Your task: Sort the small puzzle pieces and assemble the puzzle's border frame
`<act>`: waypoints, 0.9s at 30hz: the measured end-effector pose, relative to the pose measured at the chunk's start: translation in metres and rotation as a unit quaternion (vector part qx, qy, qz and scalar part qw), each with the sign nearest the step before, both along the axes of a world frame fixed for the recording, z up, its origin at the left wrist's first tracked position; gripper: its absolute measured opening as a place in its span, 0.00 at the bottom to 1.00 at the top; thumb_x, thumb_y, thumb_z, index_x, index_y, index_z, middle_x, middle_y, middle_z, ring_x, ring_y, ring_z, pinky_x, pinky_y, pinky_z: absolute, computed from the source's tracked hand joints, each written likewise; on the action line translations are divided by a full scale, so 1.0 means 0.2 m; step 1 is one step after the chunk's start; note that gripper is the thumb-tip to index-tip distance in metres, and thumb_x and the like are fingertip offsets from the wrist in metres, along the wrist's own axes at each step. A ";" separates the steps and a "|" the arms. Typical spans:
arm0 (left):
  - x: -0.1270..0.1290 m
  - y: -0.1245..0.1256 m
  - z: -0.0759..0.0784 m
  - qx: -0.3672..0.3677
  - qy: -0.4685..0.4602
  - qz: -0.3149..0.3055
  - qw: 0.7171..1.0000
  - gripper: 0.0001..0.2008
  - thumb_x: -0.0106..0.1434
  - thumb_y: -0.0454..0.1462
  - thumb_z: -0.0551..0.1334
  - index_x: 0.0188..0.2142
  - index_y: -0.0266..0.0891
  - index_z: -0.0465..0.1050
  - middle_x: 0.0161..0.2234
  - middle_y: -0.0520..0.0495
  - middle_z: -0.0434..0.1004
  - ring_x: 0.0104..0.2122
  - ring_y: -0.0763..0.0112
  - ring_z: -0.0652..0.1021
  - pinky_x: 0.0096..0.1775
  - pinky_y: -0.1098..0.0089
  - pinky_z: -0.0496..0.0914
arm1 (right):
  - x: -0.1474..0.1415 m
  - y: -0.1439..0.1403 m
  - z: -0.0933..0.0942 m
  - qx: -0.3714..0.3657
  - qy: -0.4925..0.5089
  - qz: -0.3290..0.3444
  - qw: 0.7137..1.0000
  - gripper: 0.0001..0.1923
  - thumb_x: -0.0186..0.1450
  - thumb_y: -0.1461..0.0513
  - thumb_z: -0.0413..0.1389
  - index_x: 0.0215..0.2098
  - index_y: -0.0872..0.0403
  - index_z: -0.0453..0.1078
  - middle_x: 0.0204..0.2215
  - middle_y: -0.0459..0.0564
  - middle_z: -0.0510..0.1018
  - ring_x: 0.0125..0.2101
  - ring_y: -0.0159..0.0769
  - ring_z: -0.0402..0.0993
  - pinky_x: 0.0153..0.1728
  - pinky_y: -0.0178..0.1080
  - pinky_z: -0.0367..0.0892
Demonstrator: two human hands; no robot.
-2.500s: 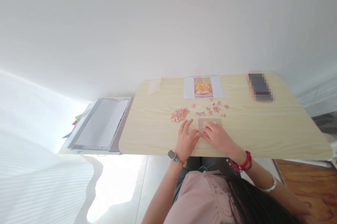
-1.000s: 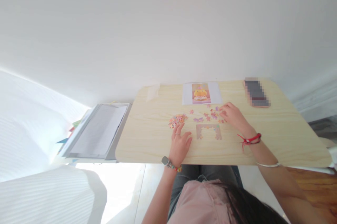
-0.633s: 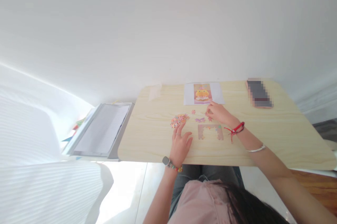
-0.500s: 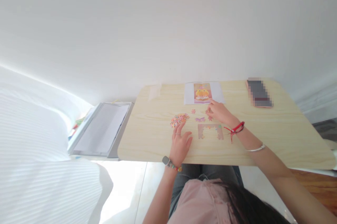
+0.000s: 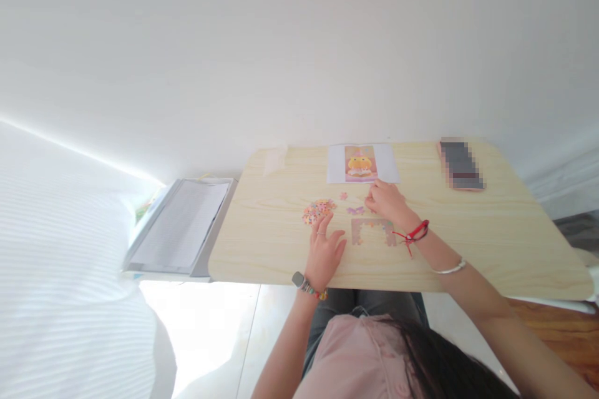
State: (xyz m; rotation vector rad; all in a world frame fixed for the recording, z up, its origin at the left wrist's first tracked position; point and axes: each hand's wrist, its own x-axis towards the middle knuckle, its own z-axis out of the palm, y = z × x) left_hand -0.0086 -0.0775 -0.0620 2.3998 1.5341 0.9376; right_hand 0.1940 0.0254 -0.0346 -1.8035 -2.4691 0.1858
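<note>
My left hand (image 5: 324, 253) lies with its fingers spread, the fingertips at the near edge of a pile of small jigsaw pieces (image 5: 316, 212). My right hand (image 5: 389, 201) is bent over the table with thumb and fingers drawn together; anything between them is hidden. Beneath it, loose pieces are mostly covered. Just left of that hand lies a purple cluster of pieces (image 5: 355, 210), and a single pink piece (image 5: 344, 196) sits farther back. Nearer to me is a partly joined puzzle border (image 5: 364, 223), with a top and two sides around a bare middle.
A printed sheet with a yellow character (image 5: 360, 165) lies behind the pieces. A phone (image 5: 462, 165) rests at the back right of the wooden table (image 5: 486, 243). A clear plastic sheet (image 5: 275, 160) lies back left. Beside the table stands a box with papers (image 5: 180, 224).
My right hand has shifted slightly down and now covers loose pieces that showed by its fingertips. My left hand has moved a little to the right. The view has shifted slightly.
</note>
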 end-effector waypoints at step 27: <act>0.05 -0.09 0.01 -0.056 0.015 -0.023 0.998 0.09 0.58 0.30 0.59 0.39 0.40 0.70 0.55 0.41 0.55 0.57 0.54 0.56 0.53 0.50 0.64 | 0.02 -0.60 -0.04 0.042 0.125 0.016 0.991 0.09 0.60 0.63 0.52 0.39 0.53 0.68 0.37 0.52 0.70 0.38 0.39 0.67 0.37 0.40 0.59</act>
